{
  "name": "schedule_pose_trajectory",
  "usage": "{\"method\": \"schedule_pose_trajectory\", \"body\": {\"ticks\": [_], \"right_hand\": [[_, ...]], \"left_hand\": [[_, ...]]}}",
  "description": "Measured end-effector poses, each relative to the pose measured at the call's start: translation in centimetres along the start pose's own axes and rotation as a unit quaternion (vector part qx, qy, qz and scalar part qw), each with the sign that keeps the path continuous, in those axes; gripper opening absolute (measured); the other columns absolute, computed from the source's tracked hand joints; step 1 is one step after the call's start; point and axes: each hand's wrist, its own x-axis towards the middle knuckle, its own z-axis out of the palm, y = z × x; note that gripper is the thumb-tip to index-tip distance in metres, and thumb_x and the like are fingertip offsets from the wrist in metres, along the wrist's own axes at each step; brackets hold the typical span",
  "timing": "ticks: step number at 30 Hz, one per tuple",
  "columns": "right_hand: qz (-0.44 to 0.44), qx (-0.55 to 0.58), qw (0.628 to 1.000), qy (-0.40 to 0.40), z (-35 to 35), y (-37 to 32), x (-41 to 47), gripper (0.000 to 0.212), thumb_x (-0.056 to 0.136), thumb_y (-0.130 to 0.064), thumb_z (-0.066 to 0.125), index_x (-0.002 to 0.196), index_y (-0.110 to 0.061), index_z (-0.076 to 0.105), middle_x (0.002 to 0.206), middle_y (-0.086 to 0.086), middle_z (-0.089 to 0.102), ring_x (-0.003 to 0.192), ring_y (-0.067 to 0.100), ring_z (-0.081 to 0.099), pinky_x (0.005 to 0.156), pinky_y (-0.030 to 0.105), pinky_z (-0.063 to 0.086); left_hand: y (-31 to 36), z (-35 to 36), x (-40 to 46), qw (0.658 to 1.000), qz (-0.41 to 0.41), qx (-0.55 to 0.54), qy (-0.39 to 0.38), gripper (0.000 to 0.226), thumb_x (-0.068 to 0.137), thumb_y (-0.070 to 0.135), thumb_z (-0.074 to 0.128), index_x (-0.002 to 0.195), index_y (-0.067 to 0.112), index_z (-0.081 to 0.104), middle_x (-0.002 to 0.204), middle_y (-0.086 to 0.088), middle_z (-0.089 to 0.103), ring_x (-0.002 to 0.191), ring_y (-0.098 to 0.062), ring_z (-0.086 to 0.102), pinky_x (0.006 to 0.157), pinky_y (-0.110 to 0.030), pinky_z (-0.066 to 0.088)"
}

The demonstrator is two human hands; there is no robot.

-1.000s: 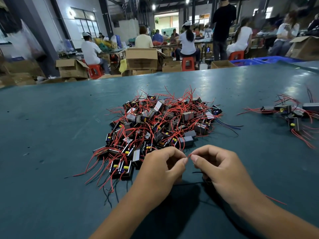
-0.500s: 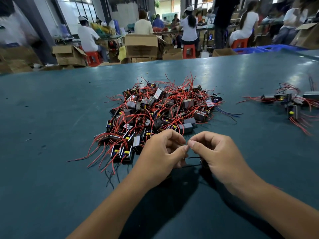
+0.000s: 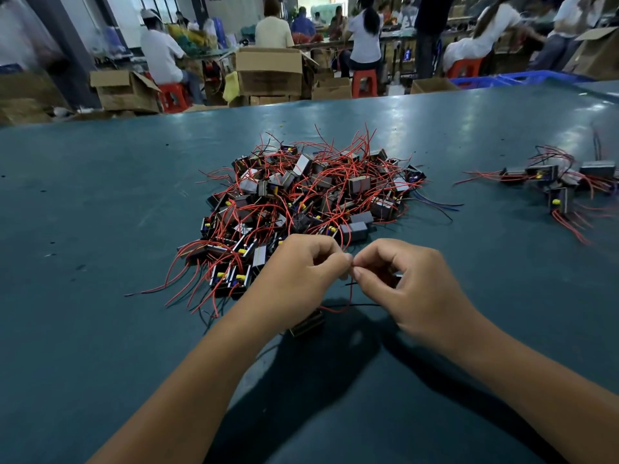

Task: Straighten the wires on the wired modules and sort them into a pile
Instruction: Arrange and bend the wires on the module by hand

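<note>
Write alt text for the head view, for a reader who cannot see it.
Both hands, left hand and right hand, pinch a thin red wire above a teal table, with a module below the left hand. A large tangled pile lies just beyond; a smaller group lies far right.

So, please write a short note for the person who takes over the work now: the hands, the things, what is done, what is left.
Left hand and right hand: both pinch one red wire between the fingertips, above the table.
The wire runs down to a module lying under the left wrist.
Big tangled pile: centre of the table, not yet sorted.
Small pile: far right, a few modules, seemingly the sorted ones.
Left: finish this wire, place the module, then work through the big pile.
</note>
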Motion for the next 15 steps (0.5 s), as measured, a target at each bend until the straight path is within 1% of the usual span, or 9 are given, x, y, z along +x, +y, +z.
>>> {"method": "schedule_pose_trajectory", "body": {"ticks": [1, 3, 4, 5, 7, 8, 10, 13, 15], "right_hand": [[-0.023, -0.026, 0.999, -0.001, 0.0, -0.1, 0.0, 0.011, 0.086, -0.006, 0.072, 0.082, -0.016, 0.070, 0.070, -0.010, 0.063, 0.065, 0.002, 0.055, 0.061, 0.009, 0.038], [-0.062, -0.071, 0.996, -0.006, 0.0, -0.1, 0.0, 0.007, 0.086, -0.008, 0.070, 0.084, -0.014, 0.069, 0.074, -0.011, 0.062, 0.069, 0.004, 0.055, 0.063, 0.008, 0.037], [-0.066, -0.072, 0.995, -0.006, -0.1, -0.1, 0.0, 0.008, 0.087, -0.008, 0.070, 0.084, -0.015, 0.069, 0.075, -0.012, 0.061, 0.070, 0.004, 0.056, 0.064, 0.009, 0.037], [-0.060, -0.057, 0.997, -0.003, -0.2, -0.1, 0.0, 0.011, 0.087, -0.007, 0.071, 0.083, -0.017, 0.068, 0.074, -0.014, 0.061, 0.070, 0.003, 0.056, 0.065, 0.008, 0.038], [-0.037, -0.017, 0.999, 0.000, -0.5, 0.1, 0.1, 0.016, 0.088, -0.008, 0.072, 0.082, -0.022, 0.066, 0.072, -0.016, 0.061, 0.069, 0.001, 0.057, 0.065, 0.008, 0.039], [-0.026, -0.001, 1.000, -0.003, -0.6, 0.1, 0.1, 0.017, 0.088, -0.009, 0.072, 0.081, -0.024, 0.066, 0.072, -0.016, 0.062, 0.068, 0.002, 0.058, 0.065, 0.009, 0.040], [-0.015, 0.014, 1.000, -0.013, -0.6, 0.3, 0.2, 0.017, 0.089, -0.011, 0.072, 0.081, -0.025, 0.066, 0.073, -0.017, 0.063, 0.067, 0.004, 0.057, 0.064, 0.012, 0.042], [-0.015, 0.027, 0.999, -0.036, -0.7, 0.4, 0.2, 0.013, 0.090, -0.014, 0.069, 0.083, -0.025, 0.066, 0.075, -0.015, 0.063, 0.068, 0.005, 0.057, 0.064, 0.013, 0.043], [-0.020, 0.030, 0.998, -0.044, -0.8, 0.4, 0.2, 0.013, 0.091, -0.017, 0.068, 0.084, -0.028, 0.066, 0.077, -0.016, 0.063, 0.069, 0.005, 0.057, 0.065, 0.011, 0.042]], "left_hand": [[0.1, 0.1, -0.1, 0.997, -0.046, -0.056, -0.012, 0.038, 0.094, 0.019, 0.060, 0.056, 0.019, 0.058, 0.053, 0.000, 0.044, 0.045, -0.010, 0.031, 0.044, -0.023, 0.025], [0.3, 0.4, -0.2, 0.972, -0.139, -0.182, -0.045, 0.042, 0.093, 0.017, 0.056, 0.051, 0.019, 0.060, 0.052, 0.000, 0.043, 0.042, -0.012, 0.028, 0.043, -0.020, 0.020], [0.3, 0.3, -0.2, 0.963, -0.155, -0.215, -0.051, 0.043, 0.094, 0.017, 0.056, 0.051, 0.018, 0.061, 0.052, 0.001, 0.044, 0.041, -0.012, 0.030, 0.043, -0.019, 0.020], [0.1, -0.1, -0.1, 0.967, -0.140, -0.209, -0.042, 0.041, 0.095, 0.018, 0.057, 0.055, 0.019, 0.064, 0.053, 0.002, 0.047, 0.042, -0.012, 0.034, 0.043, -0.019, 0.023], [-0.6, -1.0, 0.1, 0.997, -0.024, -0.079, -0.002, 0.028, 0.095, 0.016, 0.062, 0.069, 0.021, 0.069, 0.060, 0.011, 0.056, 0.049, -0.008, 0.043, 0.049, -0.020, 0.033], [-0.8, -1.5, 0.1, 0.999, 0.048, -0.004, 0.009, 0.018, 0.094, 0.014, 0.066, 0.079, 0.023, 0.071, 0.067, 0.016, 0.059, 0.054, -0.003, 0.046, 0.054, -0.016, 0.036], [-1.1, -2.0, 0.1, 0.986, 0.153, 0.068, 0.000, 0.009, 0.091, 0.014, 0.073, 0.093, 0.023, 0.074, 0.083, 0.018, 0.061, 0.065, -0.003, 0.051, 0.062, -0.010, 0.037], [-1.1, -2.1, 0.2, 0.965, 0.235, 0.115, 0.003, 0.006, 0.088, 0.016, 0.076, 0.094, 0.016, 0.076, 0.091, 0.007, 0.063, 0.073, -0.008, 0.054, 0.066, -0.012, 0.039], [-1.1, -2.2, 0.4, 0.952, 0.268, 0.146, 0.012, 0.006, 0.088, 0.015, 0.075, 0.093, 0.013, 0.077, 0.092, 0.002, 0.064, 0.079, -0.009, 0.058, 0.068, -0.019, 0.046]]}}
